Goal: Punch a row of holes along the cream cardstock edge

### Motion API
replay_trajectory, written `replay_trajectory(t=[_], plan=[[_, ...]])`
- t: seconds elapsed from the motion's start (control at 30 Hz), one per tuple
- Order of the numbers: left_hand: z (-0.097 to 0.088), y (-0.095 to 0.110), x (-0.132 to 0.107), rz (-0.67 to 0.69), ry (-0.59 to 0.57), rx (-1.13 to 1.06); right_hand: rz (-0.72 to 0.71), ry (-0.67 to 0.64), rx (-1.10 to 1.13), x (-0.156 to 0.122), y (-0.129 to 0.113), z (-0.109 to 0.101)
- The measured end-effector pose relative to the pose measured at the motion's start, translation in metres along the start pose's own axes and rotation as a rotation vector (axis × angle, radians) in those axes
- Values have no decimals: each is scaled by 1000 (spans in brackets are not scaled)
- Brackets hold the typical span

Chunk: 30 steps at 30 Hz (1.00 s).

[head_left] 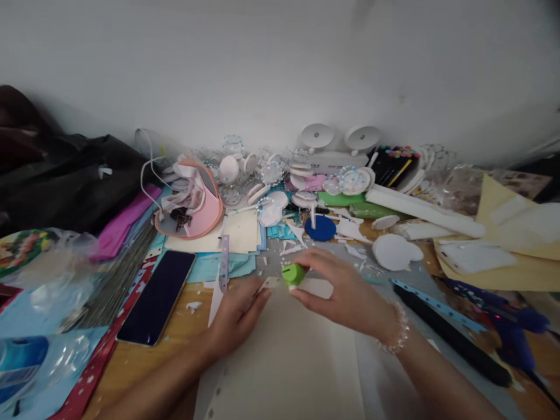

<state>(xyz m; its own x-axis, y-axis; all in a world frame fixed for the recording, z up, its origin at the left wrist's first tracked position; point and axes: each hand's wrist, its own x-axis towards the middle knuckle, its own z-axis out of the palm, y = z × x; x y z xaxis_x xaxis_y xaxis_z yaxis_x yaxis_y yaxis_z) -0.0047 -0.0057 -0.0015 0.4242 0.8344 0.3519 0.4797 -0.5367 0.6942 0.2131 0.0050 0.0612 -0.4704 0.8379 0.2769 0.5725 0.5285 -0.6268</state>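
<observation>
At the far left, a dark bag [83, 181] slumps against the wall, with a clear plastic bottle [30, 367] lying nearer the front edge. Next comes a bundle of thin wires [118, 280] beside red paper [98, 361] dotted with white, then a dark-screened phone [157, 300] lying flat and slanted on the wooden table [175, 344]. Behind it sits a pink visor [205, 198] on pale and turquoise sheets. A purple ruler [224, 262] stands out just behind the left hand [238, 312], whose thumb and fingers are bent together beside a small pale piece [271, 283] — blurred, so I cannot tell whether they grip it. Just right of that piece, a small green knob-like object [293, 274] is pinched between the thumb and fingers of the right hand [332, 286], above the far end of a cream sheet [293, 361]. A beaded bracelet [396, 328] circles that wrist. Beyond the hands are a blue disc [321, 228] and a jumble of white rounds, some trimmed with beads. Farther right lie a long black tool [455, 335] alongside a light blue strip [437, 306] — and, beyond them, a blue glue gun [514, 329] below yellowish paper [464, 268].
</observation>
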Motion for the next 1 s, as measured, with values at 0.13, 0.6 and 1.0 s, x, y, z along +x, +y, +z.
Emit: replay_trajectory(t=[0.13, 0.6, 1.0], plan=[[3, -2, 0, -21, 15, 14, 7, -37, -38, -1, -1, -2], [5, -3, -3, 24, 16, 4, -45, -33, -296, -6, -4, 1], [3, 1, -3, -32, -22, -70, -80, -96, -161, -5, 0, 10]])
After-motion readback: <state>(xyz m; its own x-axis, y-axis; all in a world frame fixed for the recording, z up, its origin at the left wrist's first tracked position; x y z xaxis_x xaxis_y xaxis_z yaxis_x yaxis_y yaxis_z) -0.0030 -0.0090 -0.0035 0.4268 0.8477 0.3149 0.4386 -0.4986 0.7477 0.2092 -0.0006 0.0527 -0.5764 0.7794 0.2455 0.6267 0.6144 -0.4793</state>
